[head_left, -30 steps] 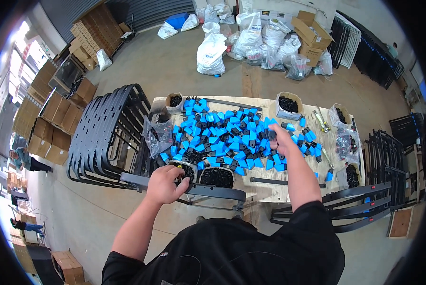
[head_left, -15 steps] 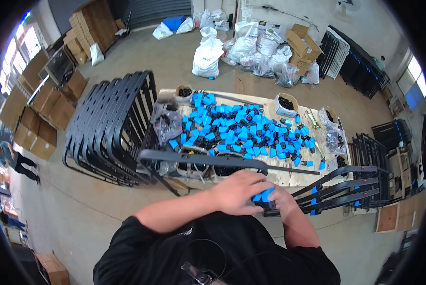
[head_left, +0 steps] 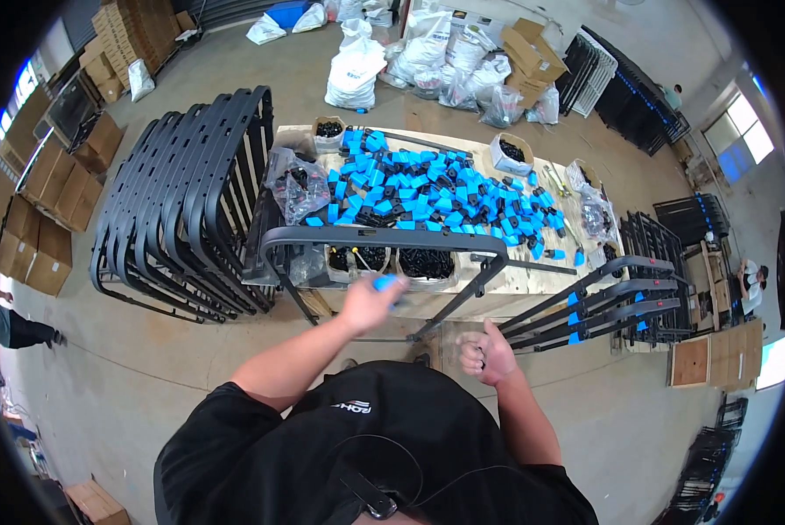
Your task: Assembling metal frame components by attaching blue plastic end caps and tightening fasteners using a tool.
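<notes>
My left hand (head_left: 371,304) is raised in front of the workbench and grips a small blue plastic clip (head_left: 385,283). It hovers just below a black metal tube frame (head_left: 384,236) that stands across the near edge of the wooden table (head_left: 519,278). My right hand (head_left: 486,352) is a closed fist held low near my chest, with nothing visible in it. A big heap of blue and black clips (head_left: 432,194) covers the tabletop beyond the frame.
A row of black tube frames (head_left: 178,206) stands on the floor at left. More frames with blue clips fitted (head_left: 616,302) lie at right. Tubs of black parts (head_left: 425,262) line the table's front. Cardboard boxes, white sacks and other people stand around the edges.
My hands, together at my chest half a second ago, have parted: the left rose toward the frame with a blue clip, the right dropped back as a fist. The view tilted slightly.
</notes>
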{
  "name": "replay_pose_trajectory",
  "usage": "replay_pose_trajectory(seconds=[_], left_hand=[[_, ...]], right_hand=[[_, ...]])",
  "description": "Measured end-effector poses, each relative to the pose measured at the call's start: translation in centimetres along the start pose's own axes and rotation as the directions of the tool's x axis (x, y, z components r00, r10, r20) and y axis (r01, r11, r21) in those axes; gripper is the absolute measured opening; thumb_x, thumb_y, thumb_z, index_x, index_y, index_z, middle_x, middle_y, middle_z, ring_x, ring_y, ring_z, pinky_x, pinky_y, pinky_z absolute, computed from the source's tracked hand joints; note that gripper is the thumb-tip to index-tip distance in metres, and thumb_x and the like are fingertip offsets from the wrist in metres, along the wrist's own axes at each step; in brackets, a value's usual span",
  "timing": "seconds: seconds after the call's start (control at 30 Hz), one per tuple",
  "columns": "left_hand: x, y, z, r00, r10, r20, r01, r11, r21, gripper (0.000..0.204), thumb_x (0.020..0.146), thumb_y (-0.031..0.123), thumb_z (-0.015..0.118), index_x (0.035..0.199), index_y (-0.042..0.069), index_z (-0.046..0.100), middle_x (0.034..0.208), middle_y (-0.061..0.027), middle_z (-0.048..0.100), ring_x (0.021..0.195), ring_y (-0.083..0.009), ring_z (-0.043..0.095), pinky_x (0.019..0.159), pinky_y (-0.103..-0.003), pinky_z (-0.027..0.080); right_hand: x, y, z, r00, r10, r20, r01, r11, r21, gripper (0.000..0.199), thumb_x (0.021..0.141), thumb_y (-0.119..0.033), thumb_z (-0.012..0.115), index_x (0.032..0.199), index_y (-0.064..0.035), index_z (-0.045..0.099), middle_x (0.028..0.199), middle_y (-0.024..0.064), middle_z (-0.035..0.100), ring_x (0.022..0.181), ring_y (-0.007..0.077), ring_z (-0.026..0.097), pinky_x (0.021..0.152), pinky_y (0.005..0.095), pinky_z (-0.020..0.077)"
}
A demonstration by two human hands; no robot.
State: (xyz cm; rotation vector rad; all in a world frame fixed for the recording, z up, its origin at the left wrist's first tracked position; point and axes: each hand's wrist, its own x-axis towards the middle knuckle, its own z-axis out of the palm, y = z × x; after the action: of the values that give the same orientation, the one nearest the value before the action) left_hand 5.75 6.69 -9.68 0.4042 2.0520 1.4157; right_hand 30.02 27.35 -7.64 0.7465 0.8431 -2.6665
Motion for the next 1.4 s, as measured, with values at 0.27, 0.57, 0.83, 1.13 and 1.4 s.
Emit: replay_pose_trajectory(seconds=[0.27,0.57,0.83,1.13,1.4], left_hand=[[14.2,-8.3,-7.1,0.897,-0.339,-0.282,0.295,0.937,-0.188,0.054,0.095,0.05,0.06,0.096,-0.003,0.067,0.082,-0.0175,0.069,0.066,-0.0265,0.067,0.054,-0.043,0.049],[4.5,-4.5,-5.3,0.892,-0.443,0.089,0.415,0.724,-0.551,0.033,0.101,0.042,0.058,0.09,0.011,0.059,0.073,-0.0057,0.06,0.051,-0.0158,0.05,0.038,-0.028,0.029],[-3.4,0.7,2.8,0.793,-0.26,0.551,0.567,0.648,-0.509,0.031,0.102,0.041,0.058,0.105,0.011,0.06,0.089,-0.007,0.068,0.068,-0.0139,0.059,0.052,-0.026,0.04],[-2.4,7.7,14.3,0.904,-0.058,0.423,0.089,0.994,-0.055,0.028,0.085,0.015,0.081,0.103,0.004,0.062,0.09,-0.0038,0.068,0.08,-0.0123,0.064,0.07,-0.03,0.053],[-2.4,11.0,17.7,0.898,0.35,0.267,-0.421,0.859,0.291,0.028,0.078,0.015,0.08,0.101,0.004,0.065,0.099,-0.0144,0.07,0.089,-0.0311,0.069,0.083,-0.039,0.055]], right_hand=[[-4.4,4.6,-5.2,0.973,-0.033,-0.229,0.041,0.999,0.029,0.052,0.102,-0.055,0.046,0.096,-0.0055,0.061,0.059,-0.0048,0.025,0.048,0.0119,0.026,0.047,0.0283,0.0219],[-3.7,2.4,-11.6,0.907,-0.079,-0.413,0.168,0.969,0.182,0.023,0.095,-0.028,0.058,0.086,-0.008,0.056,0.068,0.002,0.045,0.057,0.0176,0.044,0.05,0.0304,0.0334],[-4.0,-2.6,-10.6,0.93,-0.211,-0.301,0.215,0.976,-0.019,0.017,0.093,-0.015,0.054,0.1,-0.0008,0.06,0.078,0.0064,0.056,0.063,0.0167,0.049,0.051,0.0283,0.0375],[1.4,-6.4,-10.4,0.998,-0.065,0.024,0.057,0.965,0.255,0.023,0.099,-0.03,0.052,0.1,-0.0075,0.057,0.076,0.0026,0.054,0.064,0.0157,0.051,0.056,0.0292,0.0401],[2.8,-7.8,-8.3,0.997,-0.068,0.024,0.065,0.991,0.119,0.035,0.103,-0.035,0.047,0.119,-0.0083,0.063,0.11,0.0076,0.067,0.095,0.0214,0.063,0.084,0.0388,0.0484]])
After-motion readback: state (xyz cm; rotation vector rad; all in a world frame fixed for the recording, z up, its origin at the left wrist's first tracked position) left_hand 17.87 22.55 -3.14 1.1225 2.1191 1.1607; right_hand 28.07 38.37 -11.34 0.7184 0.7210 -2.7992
